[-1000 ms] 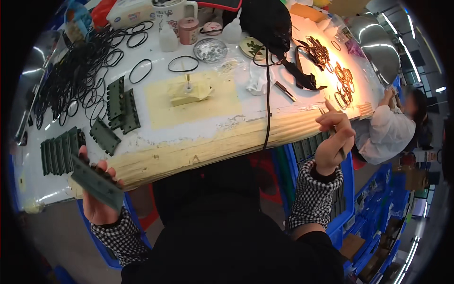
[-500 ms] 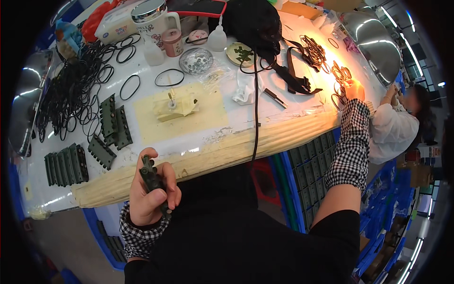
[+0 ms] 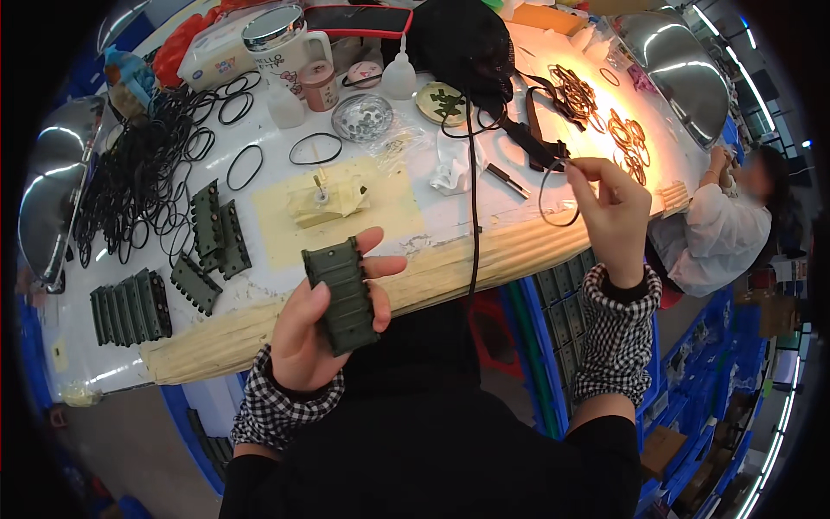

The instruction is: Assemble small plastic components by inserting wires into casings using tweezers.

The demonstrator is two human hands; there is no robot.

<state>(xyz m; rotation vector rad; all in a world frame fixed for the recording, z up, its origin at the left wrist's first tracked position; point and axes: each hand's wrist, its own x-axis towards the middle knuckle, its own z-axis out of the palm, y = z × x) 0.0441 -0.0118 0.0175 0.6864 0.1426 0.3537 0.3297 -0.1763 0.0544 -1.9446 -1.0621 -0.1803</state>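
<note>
My left hand (image 3: 298, 339) grips a dark green, ribbed rectangular plastic part (image 3: 341, 298) by its sides, in front of the table's edge. Its ribbed face is turned up. Between the thumb and fingertips of my right hand (image 3: 617, 221) hangs a thin dark rubber ring (image 3: 542, 203), apart from the green part. More such parts lie at the table's left: a row on edge (image 3: 130, 307), a single one (image 3: 195, 284) and an overlapping group (image 3: 207, 229). Under the warm light, several loose rings (image 3: 628, 138) lie beyond my right hand.
A tangled heap of black rings (image 3: 130, 186) covers the far left. A yellow taped block (image 3: 327, 204) with an upright pin stands mid-table. Behind are a mug (image 3: 281, 43), a squeeze bottle (image 3: 399, 78) and a black bag (image 3: 450, 43). A black cable (image 3: 475, 195) crosses the edge. A co-worker (image 3: 718, 229) sits right.
My right hand has come back from the lit pile with a rubber ring. My left hand has moved right and up and turned the green part from edge-on to its ribbed face.
</note>
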